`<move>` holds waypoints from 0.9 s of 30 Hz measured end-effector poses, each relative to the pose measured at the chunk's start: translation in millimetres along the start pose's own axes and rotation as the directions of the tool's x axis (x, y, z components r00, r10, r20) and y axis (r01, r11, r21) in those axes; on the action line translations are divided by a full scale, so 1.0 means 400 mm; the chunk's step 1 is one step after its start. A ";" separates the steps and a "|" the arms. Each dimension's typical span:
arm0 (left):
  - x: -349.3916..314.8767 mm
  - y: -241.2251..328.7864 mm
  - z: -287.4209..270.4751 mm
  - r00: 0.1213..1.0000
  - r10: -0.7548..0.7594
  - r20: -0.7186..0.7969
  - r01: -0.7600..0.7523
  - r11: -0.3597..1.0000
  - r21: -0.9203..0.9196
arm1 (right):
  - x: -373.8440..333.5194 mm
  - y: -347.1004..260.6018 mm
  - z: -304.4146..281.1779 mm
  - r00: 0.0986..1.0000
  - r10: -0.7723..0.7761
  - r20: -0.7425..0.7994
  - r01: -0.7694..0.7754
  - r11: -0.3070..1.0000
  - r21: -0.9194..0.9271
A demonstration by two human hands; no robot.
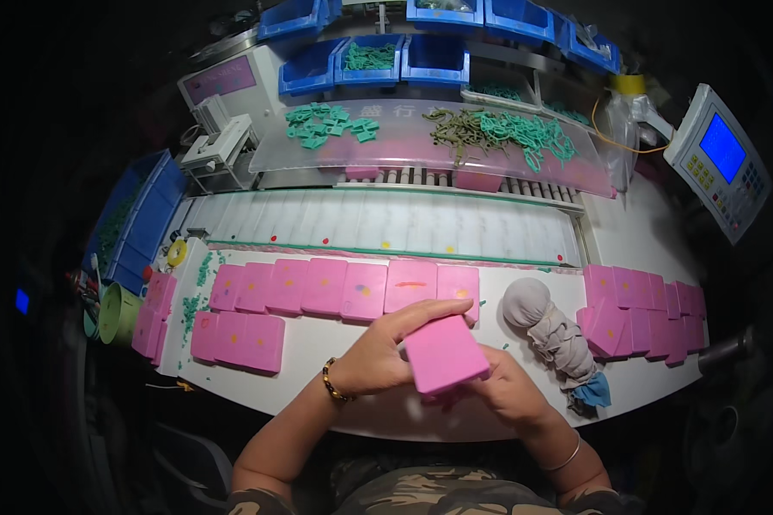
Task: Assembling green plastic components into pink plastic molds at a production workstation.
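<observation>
Both hands hold one pink block [445, 354] just above the near edge of the white tabletop [343, 343]. It is best kept level, gripped by its edges. The left hand [378, 356] has fingers curled over its top; the right hand [507, 390] seems to cup it from beneath, fingers mostly hidden. Beyond lie rows of pink blocks [343, 290], a grey rag bundle [550, 330], then blue bins [369, 60].

Blue bins [435, 58], green plastic pieces [524, 130], knotted grey cloth [551, 330], control panel [720, 159], green cup [120, 312]
</observation>
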State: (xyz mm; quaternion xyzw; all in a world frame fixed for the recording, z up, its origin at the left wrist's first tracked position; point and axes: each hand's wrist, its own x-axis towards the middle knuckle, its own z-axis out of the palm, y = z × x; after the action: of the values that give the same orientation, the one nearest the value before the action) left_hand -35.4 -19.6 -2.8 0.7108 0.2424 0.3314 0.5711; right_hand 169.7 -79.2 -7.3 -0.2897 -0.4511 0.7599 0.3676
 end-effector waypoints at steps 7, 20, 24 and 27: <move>0.016 0.002 0.065 0.940 -0.328 -0.097 0.067 0.454 -0.888 | 0.003 0.048 0.050 0.982 0.181 0.043 -0.183 0.982 0.050; 0.011 -0.018 0.035 0.882 -0.464 -0.088 0.173 0.491 -0.854 | -0.082 -0.087 -0.154 0.873 -0.429 -0.231 -0.301 -0.102 -0.948; 0.014 -0.024 0.055 0.883 -0.467 -0.038 0.219 0.484 -0.847 | -0.083 -0.140 -0.147 0.925 -0.352 -0.141 -0.186 -0.096 -0.978; 0.010 -0.037 0.061 0.854 -0.517 -0.053 0.243 0.487 -0.839 | -0.068 -0.190 -0.058 0.840 -0.542 0.031 -0.103 -0.214 -0.971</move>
State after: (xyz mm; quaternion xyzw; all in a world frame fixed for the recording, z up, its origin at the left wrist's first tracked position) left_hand -13.9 -29.2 -19.4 0.2398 0.3005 0.3710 0.8453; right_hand 225.4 -66.2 54.0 -0.5268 -0.8165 -0.0235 0.2352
